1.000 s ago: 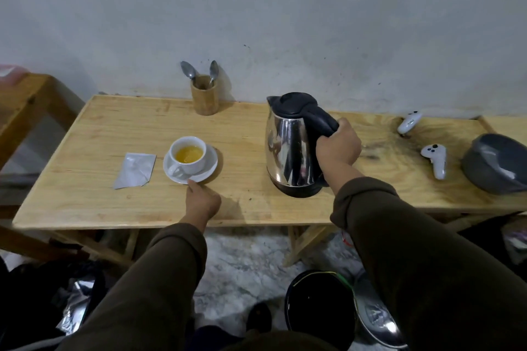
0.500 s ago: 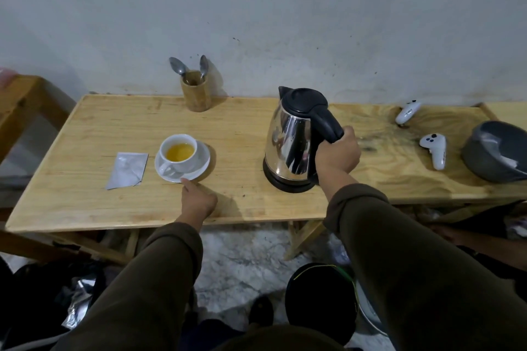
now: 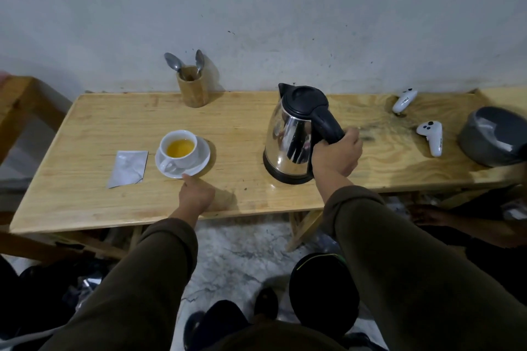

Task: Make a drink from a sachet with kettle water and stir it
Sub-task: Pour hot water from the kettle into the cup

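A steel kettle (image 3: 288, 137) with a black lid and handle stands upright on the wooden table (image 3: 228, 122), right of centre. My right hand (image 3: 336, 155) is closed around its handle. A white cup (image 3: 178, 148) of yellow liquid sits on a white saucer (image 3: 202, 155) left of centre. My left hand (image 3: 196, 194) rests on the table with a fingertip touching the saucer's near rim. A torn silver sachet (image 3: 128, 168) lies flat just left of the saucer. Two spoons (image 3: 174, 61) stand in a wooden holder (image 3: 192, 90) at the back.
Two white controllers (image 3: 430, 137) lie on the right part of the table. A grey bowl (image 3: 496, 137) sits at the right edge. A wall runs close behind the table. Another wooden piece (image 3: 17, 102) stands at the left. A dark bin (image 3: 322, 282) is on the floor below.
The kettle has gone from lifted and tilted near the cup to standing flat on the table further right. My left hand has stayed at the saucer.
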The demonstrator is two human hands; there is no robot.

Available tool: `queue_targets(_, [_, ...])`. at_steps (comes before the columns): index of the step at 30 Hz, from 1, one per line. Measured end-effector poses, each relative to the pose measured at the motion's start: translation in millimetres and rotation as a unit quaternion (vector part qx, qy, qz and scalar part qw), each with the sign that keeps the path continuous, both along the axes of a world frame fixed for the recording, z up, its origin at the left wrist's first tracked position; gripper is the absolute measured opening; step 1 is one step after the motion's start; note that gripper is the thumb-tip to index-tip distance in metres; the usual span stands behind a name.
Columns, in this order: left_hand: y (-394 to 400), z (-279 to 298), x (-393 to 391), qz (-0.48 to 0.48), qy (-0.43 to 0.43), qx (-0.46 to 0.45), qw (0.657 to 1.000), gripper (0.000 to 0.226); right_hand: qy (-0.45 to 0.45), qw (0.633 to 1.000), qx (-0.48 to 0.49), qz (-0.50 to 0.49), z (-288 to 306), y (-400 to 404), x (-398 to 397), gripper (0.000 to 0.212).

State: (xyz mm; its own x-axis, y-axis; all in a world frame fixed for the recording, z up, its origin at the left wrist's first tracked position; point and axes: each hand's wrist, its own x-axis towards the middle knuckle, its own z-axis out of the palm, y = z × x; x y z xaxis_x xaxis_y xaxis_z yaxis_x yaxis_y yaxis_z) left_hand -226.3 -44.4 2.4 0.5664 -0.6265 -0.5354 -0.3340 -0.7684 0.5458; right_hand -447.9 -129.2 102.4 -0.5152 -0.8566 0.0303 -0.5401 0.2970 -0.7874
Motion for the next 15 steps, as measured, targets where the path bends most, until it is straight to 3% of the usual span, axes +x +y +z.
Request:
queue_targets(5, [13,3,14,-0.03,-0.003,-0.012,0.999,0.077,0.092,0.994,-0.052,0.023,0,23,27,0.068])
queue_targets(10, [29,12,31,-0.036,0.028,0.008,0.999,0.071,0.138,0.987,-0.044,0.069,1,51,52,0.068])
queue_targets(15, [43,16,53,-0.033,0.071,-0.012,0.997,0.074,0.096,0.986,0.004,0.135,-2,72,91,0.056])
